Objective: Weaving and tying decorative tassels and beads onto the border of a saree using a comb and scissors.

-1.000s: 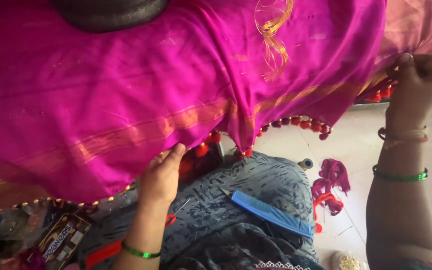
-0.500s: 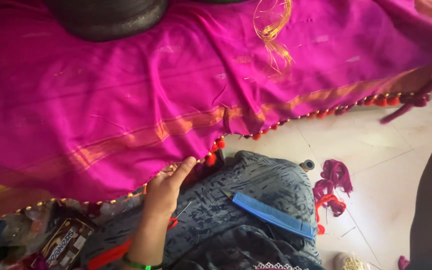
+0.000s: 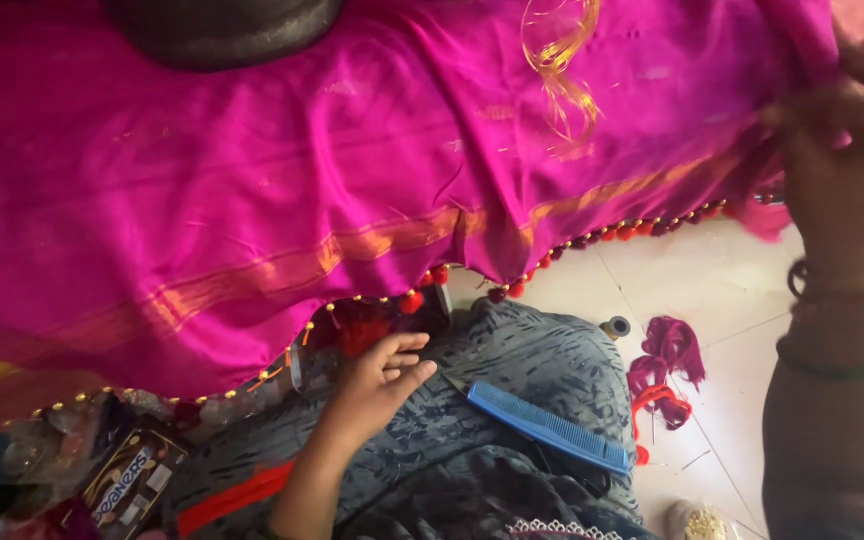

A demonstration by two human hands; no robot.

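Note:
A magenta silk cloth (image 3: 282, 170) with a gold border and a fringe of red and gold beads (image 3: 612, 232) spreads across the upper view. My right hand (image 3: 852, 140) is raised at the right edge and pinches the cloth's hem. My left hand (image 3: 377, 380) hangs lower, over my lap, fingers loosely apart and empty, just below the beaded edge. A blue comb (image 3: 547, 428) lies on my patterned grey garment (image 3: 512, 400) to the right of that hand.
A dark round object (image 3: 222, 28) rests on the cloth at the top. Loose gold thread (image 3: 557, 75) lies on the cloth. Magenta and red thread bundles (image 3: 664, 370) and a small spool (image 3: 615, 327) sit on the pale floor. Packets and clutter (image 3: 102, 470) fill the lower left.
My right hand has come back into view at the right, gripping the cloth's hem. My left hand has dropped away from the beaded edge toward my lap.

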